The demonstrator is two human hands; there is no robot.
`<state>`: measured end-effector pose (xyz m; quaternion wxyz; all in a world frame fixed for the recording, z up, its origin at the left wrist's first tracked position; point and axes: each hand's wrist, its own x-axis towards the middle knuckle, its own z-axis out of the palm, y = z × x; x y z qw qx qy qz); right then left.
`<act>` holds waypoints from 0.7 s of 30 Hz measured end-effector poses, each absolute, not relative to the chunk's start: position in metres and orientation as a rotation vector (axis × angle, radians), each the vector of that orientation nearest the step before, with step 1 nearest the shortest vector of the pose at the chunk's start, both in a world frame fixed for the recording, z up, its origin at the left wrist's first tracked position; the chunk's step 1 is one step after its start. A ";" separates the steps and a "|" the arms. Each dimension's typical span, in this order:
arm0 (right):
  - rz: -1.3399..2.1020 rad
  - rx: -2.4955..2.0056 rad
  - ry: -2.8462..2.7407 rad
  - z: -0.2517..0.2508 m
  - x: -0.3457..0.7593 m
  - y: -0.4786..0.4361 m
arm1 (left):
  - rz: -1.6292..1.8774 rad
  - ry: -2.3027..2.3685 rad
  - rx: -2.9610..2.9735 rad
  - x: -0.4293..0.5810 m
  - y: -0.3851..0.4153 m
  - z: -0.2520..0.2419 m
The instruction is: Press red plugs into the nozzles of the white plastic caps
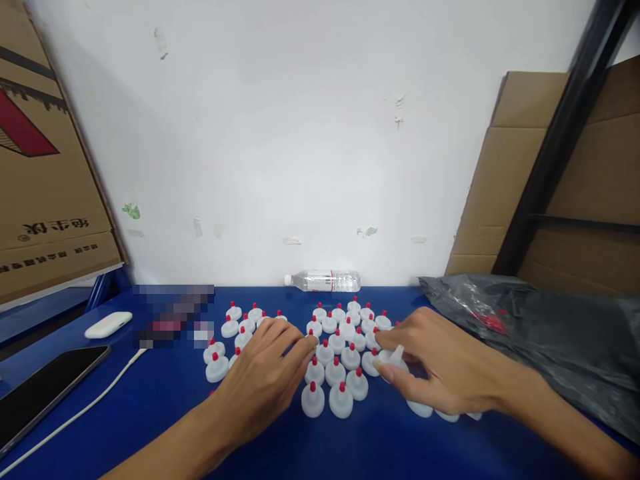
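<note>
Pinched between the thumb and fingers of my right hand (425, 367) is a white nozzle cap (396, 359), its bare pale spout pointing up with no red tip on it. My left hand (270, 363) reaches over the middle of the blue table, fingers curled and pressed together. Its fingertips are close to a red-tipped cap (315, 327); whatever they hold is hidden. Several white nozzle caps with small red tips (341, 400) stand upright between and beyond my hands. More red-tipped caps (217, 368) stand left of my left hand, and some white caps (420, 408) show partly under my right hand.
A clear water bottle (325, 281) lies against the wall. At right, a dark plastic bag (540, 353) carries small red pieces (493, 321) in clear film. A phone (50, 393), white cable (80, 413) and white case (109, 325) lie left. Cardboard (510, 187) stands behind.
</note>
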<state>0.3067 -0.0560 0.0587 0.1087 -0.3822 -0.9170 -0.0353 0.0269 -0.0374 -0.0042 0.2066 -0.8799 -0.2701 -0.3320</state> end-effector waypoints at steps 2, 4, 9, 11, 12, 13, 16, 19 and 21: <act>-0.095 -1.079 -2.677 0.057 0.306 -0.054 | -0.955 -0.740 -2.446 0.027 -0.038 -0.004; -0.101 -1.060 -2.667 0.056 0.304 -0.053 | -0.980 -0.727 -2.442 0.028 -0.038 -0.003; -0.032 -1.060 -2.641 0.053 0.300 -0.052 | -1.015 -0.643 -2.470 0.029 -0.040 0.000; -0.013 -1.036 -2.609 0.050 0.298 -0.051 | -1.033 -0.610 -2.486 0.028 -0.041 0.000; -0.024 -1.019 -2.600 0.048 0.297 -0.051 | -1.045 -0.602 -2.495 0.028 -0.042 0.000; -0.051 -1.002 -2.597 0.046 0.296 -0.051 | -1.055 -0.603 -2.508 0.028 -0.042 -0.001; -0.203 -0.937 -2.618 0.039 0.293 -0.051 | -1.094 -0.590 -2.555 0.029 -0.046 -0.005; -0.313 -0.886 -2.679 0.032 0.290 -0.051 | -1.137 -0.538 -2.622 0.033 -0.052 -0.007; -0.331 -0.863 -2.718 0.028 0.288 -0.052 | -1.161 -0.507 -2.637 0.036 -0.055 -0.005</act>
